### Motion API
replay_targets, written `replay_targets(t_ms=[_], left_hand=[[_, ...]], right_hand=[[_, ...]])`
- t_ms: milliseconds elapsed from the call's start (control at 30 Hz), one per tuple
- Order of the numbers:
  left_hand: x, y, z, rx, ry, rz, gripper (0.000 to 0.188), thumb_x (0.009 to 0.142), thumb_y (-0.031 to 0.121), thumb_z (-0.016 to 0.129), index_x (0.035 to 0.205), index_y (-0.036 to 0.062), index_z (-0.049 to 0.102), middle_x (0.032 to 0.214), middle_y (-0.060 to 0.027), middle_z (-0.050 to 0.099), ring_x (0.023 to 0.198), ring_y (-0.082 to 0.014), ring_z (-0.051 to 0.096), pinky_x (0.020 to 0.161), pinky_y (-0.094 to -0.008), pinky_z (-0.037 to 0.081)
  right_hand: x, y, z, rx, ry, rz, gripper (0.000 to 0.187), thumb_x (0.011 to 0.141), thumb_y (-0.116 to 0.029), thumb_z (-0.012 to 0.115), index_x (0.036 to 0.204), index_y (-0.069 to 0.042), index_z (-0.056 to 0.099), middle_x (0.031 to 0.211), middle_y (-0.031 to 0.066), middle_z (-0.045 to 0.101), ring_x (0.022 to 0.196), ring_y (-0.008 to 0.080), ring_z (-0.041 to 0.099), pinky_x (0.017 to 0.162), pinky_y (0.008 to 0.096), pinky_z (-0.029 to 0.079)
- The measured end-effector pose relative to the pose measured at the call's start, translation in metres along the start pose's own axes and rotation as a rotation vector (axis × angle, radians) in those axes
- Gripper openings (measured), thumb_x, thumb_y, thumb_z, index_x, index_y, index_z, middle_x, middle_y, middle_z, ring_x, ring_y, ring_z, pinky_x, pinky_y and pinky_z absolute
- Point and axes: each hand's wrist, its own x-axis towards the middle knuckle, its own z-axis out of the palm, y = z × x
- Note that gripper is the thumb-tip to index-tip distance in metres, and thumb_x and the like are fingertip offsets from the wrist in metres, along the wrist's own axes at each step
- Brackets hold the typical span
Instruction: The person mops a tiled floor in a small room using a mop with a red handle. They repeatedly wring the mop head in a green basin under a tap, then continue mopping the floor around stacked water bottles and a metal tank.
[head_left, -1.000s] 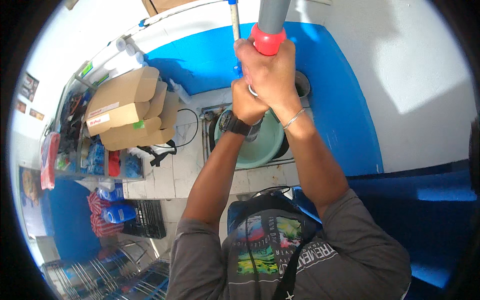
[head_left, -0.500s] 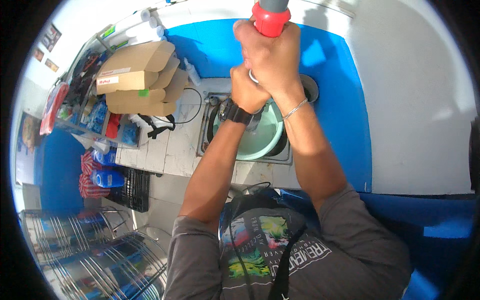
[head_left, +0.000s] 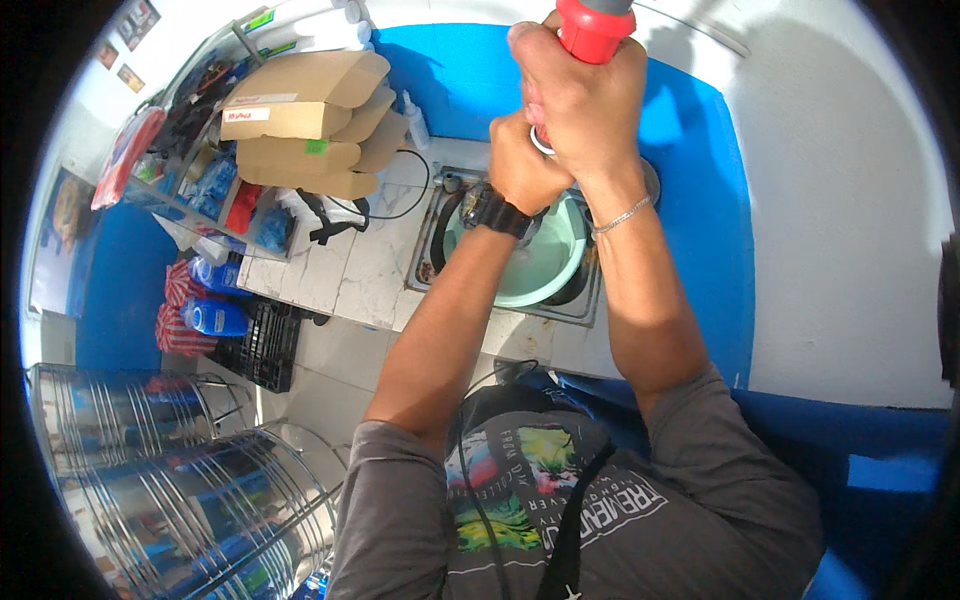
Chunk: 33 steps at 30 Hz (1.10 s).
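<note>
Red at the collar: clasping pole [head_left: 597, 36] between left hand [head_left: 525, 168] and right hand [head_left: 592, 105], with fingers folded around; pointing away from basin [head_left: 555, 273], slanting slightly rightward along its long axis.

Glossy plastic red collar [head_left: 593, 32], smooth plastic basin [head_left: 540, 291], matt cardboard boxes [head_left: 285, 110], matt cloth shirt [head_left: 395, 495]

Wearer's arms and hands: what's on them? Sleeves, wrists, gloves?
Both hands are gloveless. Left hand: chunky black wristwatch with a dark band. Right hand: thin silver-coloured chain bracelet at the wrist. Short dark-grey T-shirt sleeves end around the elbows, leaving the forearms uncovered. No cables visible on the forearms.
</note>
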Motion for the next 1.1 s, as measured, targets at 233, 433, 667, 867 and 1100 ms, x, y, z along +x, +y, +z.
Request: replay_targets(t_ms=[233, 433, 667, 867, 1100], left_hand=[[-0.014, 0.008, -0.018, 0.051, 0.083, -0.008, 0.032, 0.069, 0.022, 0.088, 0.082, 0.0008, 0.067, 0.075, -0.0206, 0.071, 0.079, -0.0401, 0.074, 0.065, -0.0393, 0.056], [-0.042, 0.052, -0.059, -0.088, 0.324, -0.046, 0.040, 0.067, 0.025, 0.090, 0.090, 0.0046, 0.065, 0.087, -0.0162, 0.071, 0.081, -0.0309, 0.071, 0.072, -0.0395, 0.055], [-0.115, 0.137, -0.145, -0.061, 0.521, 0.194, 0.069, 0.079, 0.060, 0.081, 0.113, 0.0034, 0.063, 0.102, -0.0146, 0.063, 0.095, -0.0342, 0.063, 0.077, -0.0407, 0.052], [-0.262, 0.104, -0.271, 0.140, 0.172, -0.047, 0.053, 0.104, 0.052, 0.053, 0.123, 0.0038, 0.067, 0.110, -0.0186, 0.072, 0.099, -0.0368, 0.071, 0.086, -0.0434, 0.055], [-0.473, 0.135, -0.336, 0.343, 0.573, -0.527, 0.048, 0.096, 0.030, 0.069, 0.133, 0.0017, 0.059, 0.127, -0.0201, 0.063, 0.112, -0.0366, 0.063, 0.094, -0.0430, 0.051]], right_hand=[[-0.018, -0.004, 0.021, 0.076, -0.073, -0.033, 0.025, 0.086, -0.006, 0.072, 0.068, -0.006, 0.055, 0.055, 0.0003, 0.052, 0.043, 0.0061, 0.045, 0.039, 0.0239, 0.033], [-0.058, -0.041, 0.053, 0.110, -0.210, -0.083, 0.017, 0.086, -0.009, 0.077, 0.079, -0.007, 0.061, 0.059, -0.0031, 0.052, 0.048, 0.0057, 0.046, 0.044, 0.0244, 0.035], [-0.077, -0.133, 0.080, 0.385, -1.153, -0.170, 0.028, 0.103, -0.026, 0.053, 0.089, -0.004, 0.061, 0.069, 0.0014, 0.055, 0.053, 0.0118, 0.051, 0.049, 0.0269, 0.040], [-0.130, -0.133, 0.165, 1.015, -1.780, 0.417, 0.019, 0.100, -0.013, 0.058, 0.084, -0.003, 0.061, 0.058, 0.0055, 0.057, 0.045, 0.0172, 0.057, 0.046, 0.0288, 0.049], [-0.369, -0.078, 0.233, 0.432, -1.425, 0.285, 0.020, 0.086, 0.002, 0.075, 0.081, -0.005, 0.057, 0.085, 0.0089, 0.065, 0.077, 0.0151, 0.062, 0.071, 0.0287, 0.049]])
